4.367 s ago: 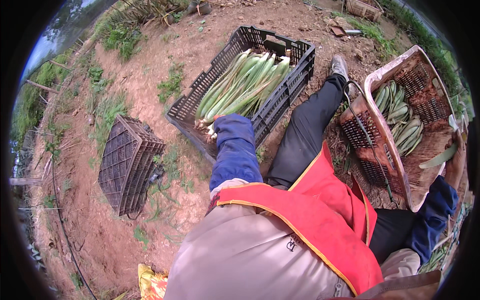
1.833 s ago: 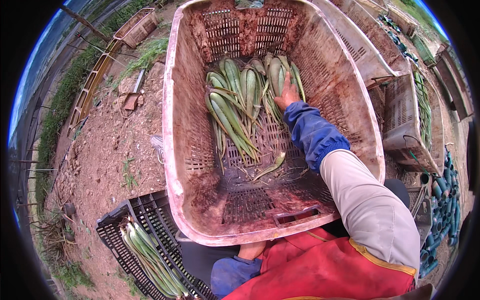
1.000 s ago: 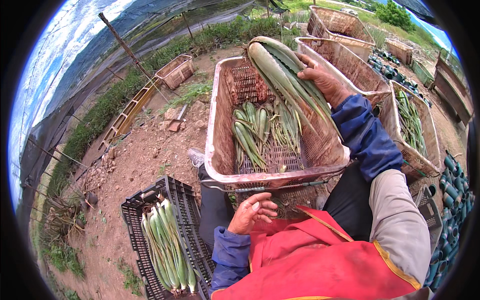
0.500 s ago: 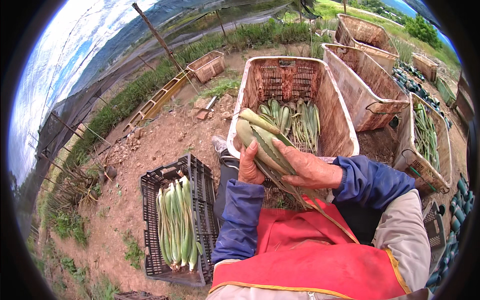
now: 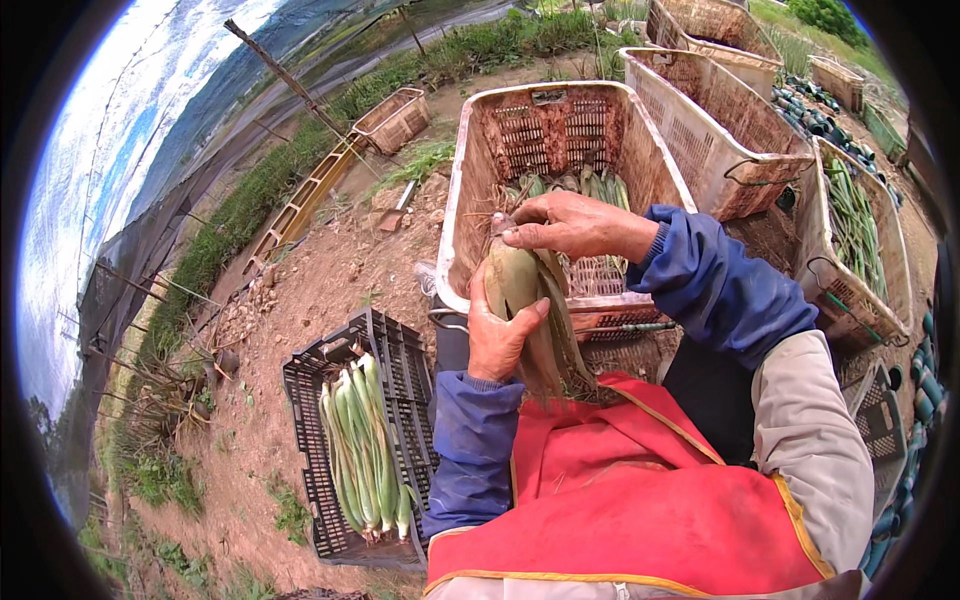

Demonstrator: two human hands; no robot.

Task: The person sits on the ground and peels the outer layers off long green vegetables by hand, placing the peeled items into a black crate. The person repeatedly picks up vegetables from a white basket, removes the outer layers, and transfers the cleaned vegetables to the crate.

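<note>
A green and yellowish plant stalk (image 5: 528, 310) stands upright over my red apron (image 5: 640, 490). My left hand (image 5: 497, 335) wraps around its lower part. My right hand (image 5: 575, 225) pinches the stalk's top end with its fingers. Both hands are just in front of a worn pinkish plastic crate (image 5: 470, 180) that holds more green stalks (image 5: 575, 188) on its bottom.
A black slatted crate (image 5: 310, 400) with several trimmed pale green stalks (image 5: 365, 450) lies on the dirt at my left. More pinkish crates (image 5: 720, 110) stand at the right, one with green stalks (image 5: 850, 210). A small crate (image 5: 392, 118) and grass border the far side.
My right hand took a stalk out of the pinkish crate and brought it to my lap. My left hand came up and gripped it; the stalk now stands upright between both hands.
</note>
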